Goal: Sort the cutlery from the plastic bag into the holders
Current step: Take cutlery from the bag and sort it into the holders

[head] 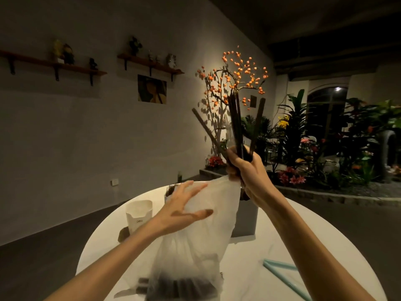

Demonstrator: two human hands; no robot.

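My right hand (245, 170) is raised above the table and grips a bundle of dark chopsticks (236, 122) that fan upward; its fingers also pinch the top of the translucent plastic bag (201, 246). The bag hangs down to the white round table (271, 253), with dark cutlery handles (180, 287) showing at its bottom. My left hand (184, 207) is spread, fingers straight, against the bag's left side. A white holder (138, 213) stands at the left. A grey holder (247, 218) stands behind the bag. A third holder (170, 191) with fork tips is partly hidden by my left hand.
Two light blue sticks (286, 276) lie on the table at the right. A small dark object (123, 234) sits beside the white holder. Beyond the table are a planter with flowers (303, 166) and a branch with orange berries (238, 70).
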